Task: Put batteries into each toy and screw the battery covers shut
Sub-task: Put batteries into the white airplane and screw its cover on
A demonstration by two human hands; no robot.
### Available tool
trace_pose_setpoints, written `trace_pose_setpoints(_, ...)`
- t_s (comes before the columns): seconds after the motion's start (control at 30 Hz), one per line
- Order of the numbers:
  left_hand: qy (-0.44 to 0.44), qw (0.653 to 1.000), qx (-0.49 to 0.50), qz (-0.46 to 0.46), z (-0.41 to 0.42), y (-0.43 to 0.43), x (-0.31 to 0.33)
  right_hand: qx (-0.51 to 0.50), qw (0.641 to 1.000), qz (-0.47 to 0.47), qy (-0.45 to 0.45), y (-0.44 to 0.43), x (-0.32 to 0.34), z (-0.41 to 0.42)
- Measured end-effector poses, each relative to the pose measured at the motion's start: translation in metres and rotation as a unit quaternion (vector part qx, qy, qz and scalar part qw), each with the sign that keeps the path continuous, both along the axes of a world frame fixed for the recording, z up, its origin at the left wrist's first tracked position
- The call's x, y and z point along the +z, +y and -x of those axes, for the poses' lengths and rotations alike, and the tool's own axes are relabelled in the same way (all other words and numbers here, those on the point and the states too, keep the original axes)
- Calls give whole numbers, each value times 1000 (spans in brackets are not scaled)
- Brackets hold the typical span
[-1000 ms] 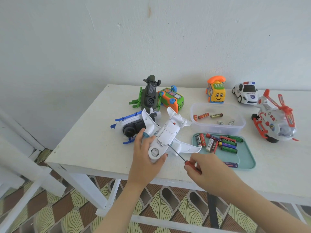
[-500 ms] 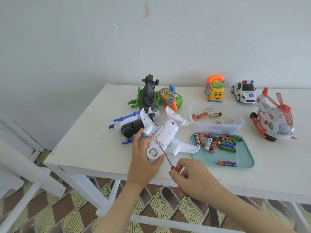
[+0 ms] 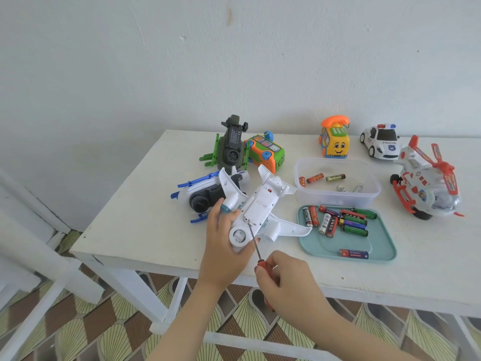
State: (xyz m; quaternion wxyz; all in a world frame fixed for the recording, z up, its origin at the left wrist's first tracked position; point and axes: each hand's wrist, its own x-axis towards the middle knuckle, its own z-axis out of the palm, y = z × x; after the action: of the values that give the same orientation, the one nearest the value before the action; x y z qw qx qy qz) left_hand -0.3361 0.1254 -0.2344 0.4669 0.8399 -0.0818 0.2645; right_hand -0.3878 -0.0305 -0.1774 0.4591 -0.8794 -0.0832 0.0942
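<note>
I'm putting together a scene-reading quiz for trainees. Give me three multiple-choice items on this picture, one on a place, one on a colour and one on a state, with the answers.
1. The yellow phone toy stands:
A) on the floor
B) behind the clear tub
C) on a shelf

2. The handle of the screwdriver is:
A) blue
B) yellow
C) red

3. The left hand:
A) grips the white plane
B) lies flat and empty
C) pinches a battery

Answers:
1 B: it stands on the far side of the tub, toward the wall.
2 C: red shows above the fingers of the right hand, which grips it.
3 A: its fingers curl round the upturned plane's body.
</note>
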Motion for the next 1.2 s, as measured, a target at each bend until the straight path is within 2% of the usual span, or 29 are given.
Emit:
trace_pose_setpoints(0.33,10,1000,-5,5,1,1,2,16,999,2,-27,-5,-9,0)
trace_pose_setpoints(0.53,12,1000,3,2,1,0,3,28,997,-14,-75,-7,4,-8)
trace_pose_setpoints(0.73,8,1000,9,-8,2,1,2,60,995,47,-65,-16,10,-22)
trace_pose_setpoints(1.03,12,1000,19,-17,2,1,1,66,995,76,-26,-21,5,-33)
trace_pose_setpoints(1.2,10,1000,18,-21,2,0,4,84,983,148,-64,-21,-4,-41)
